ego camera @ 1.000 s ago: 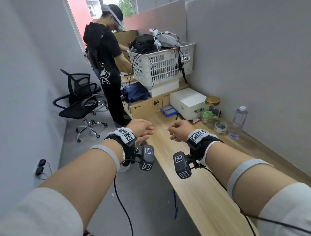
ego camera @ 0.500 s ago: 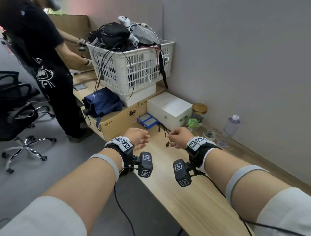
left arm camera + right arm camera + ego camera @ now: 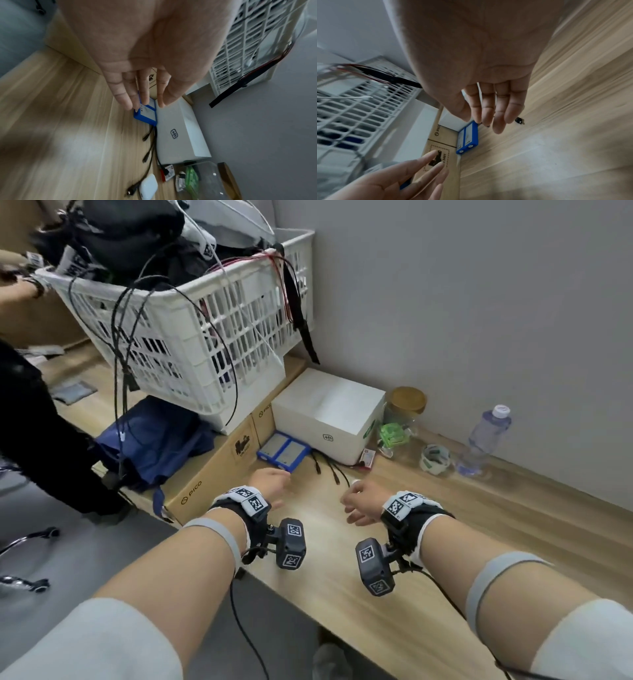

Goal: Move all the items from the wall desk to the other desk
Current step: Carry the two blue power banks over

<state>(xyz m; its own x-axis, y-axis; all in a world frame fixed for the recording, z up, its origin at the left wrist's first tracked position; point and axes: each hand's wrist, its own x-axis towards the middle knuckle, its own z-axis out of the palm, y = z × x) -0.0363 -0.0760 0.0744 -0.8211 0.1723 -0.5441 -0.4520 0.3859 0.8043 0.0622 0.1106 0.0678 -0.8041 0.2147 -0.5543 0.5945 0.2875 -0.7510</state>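
Observation:
On the wooden wall desk (image 3: pixel 342 587) a blue battery pack (image 3: pixel 282 450) lies between a PICO cardboard box (image 3: pixel 212 474) and a white box (image 3: pixel 329 412). Black cables (image 3: pixel 329 470) trail from the pack. My left hand (image 3: pixel 274 482) hovers just in front of the pack, empty, with straight fingers (image 3: pixel 142 94) over the pack (image 3: pixel 146 115). My right hand (image 3: pixel 356 498) hangs open above the cable ends, its fingertips (image 3: pixel 489 121) near the pack (image 3: pixel 468 136). A glass jar (image 3: pixel 404 416), a tape roll (image 3: pixel 435 458) and a water bottle (image 3: pixel 486 436) stand along the wall.
A white basket (image 3: pixel 191 326) full of cables and gear sits on the cardboard boxes, with a blue bag (image 3: pixel 154 440) beside it. A small white case (image 3: pixel 148 186) lies by the cable ends. A person in black stands at the left. The grey wall closes the desk's right side.
The view has closed in on the desk and tilted down. Both hands have moved forward toward the blue pack, and their fingers have straightened from a loose curl.

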